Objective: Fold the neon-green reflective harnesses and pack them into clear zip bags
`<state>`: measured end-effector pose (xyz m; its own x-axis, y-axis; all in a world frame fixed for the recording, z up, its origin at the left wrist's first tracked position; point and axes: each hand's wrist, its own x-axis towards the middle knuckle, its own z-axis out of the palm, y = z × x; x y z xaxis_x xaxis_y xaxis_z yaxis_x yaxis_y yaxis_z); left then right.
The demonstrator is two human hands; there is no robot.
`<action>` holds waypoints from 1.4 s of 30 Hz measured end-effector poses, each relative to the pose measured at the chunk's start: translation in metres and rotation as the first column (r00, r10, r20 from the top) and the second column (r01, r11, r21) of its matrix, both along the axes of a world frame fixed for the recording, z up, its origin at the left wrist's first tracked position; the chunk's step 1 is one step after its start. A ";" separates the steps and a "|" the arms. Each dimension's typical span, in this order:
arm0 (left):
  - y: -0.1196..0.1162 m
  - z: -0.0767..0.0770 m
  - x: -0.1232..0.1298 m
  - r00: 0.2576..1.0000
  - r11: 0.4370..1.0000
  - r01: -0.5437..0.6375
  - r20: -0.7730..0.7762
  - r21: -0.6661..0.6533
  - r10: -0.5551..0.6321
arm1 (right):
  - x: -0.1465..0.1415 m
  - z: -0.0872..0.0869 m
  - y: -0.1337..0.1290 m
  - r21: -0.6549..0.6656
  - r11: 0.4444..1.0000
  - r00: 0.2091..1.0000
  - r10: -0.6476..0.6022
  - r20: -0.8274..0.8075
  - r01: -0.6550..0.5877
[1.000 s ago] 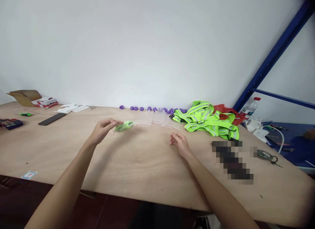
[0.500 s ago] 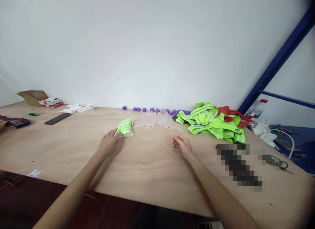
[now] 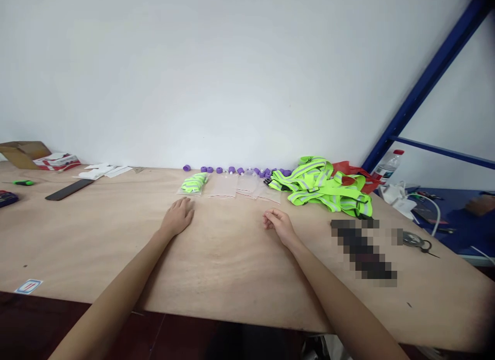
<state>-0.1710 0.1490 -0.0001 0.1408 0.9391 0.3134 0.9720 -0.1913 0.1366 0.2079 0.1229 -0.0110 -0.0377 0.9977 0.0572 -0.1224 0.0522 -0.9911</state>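
Note:
My left hand lies flat on the wooden table, palm down and holding nothing. Just beyond its fingertips is a clear bag with a folded neon-yellow reflective strap inside. My right hand rests on its side, fingers curled together, with nothing seen in them. Flat clear plastic bags lie beyond and between the hands. To the right of these, a loose heap of neon-yellow reflective straps with black buckles spreads over the table.
Several purple rolls line the wall. A red bag and a bottle stand behind the straps. A pixelated dark object lies right. Left are a cardboard box, a dark flat bar and a green-handled tool.
The bagged strap now lies farther back, beside the flat bags. My left hand has come off it and rests on the table. The view has turned slightly right.

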 end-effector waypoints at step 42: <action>-0.018 0.014 0.103 0.957 0.848 0.119 0.170 0.516 -0.237 | 0.004 -0.010 0.008 0.082 0.992 0.995 -0.095 -0.016 0.096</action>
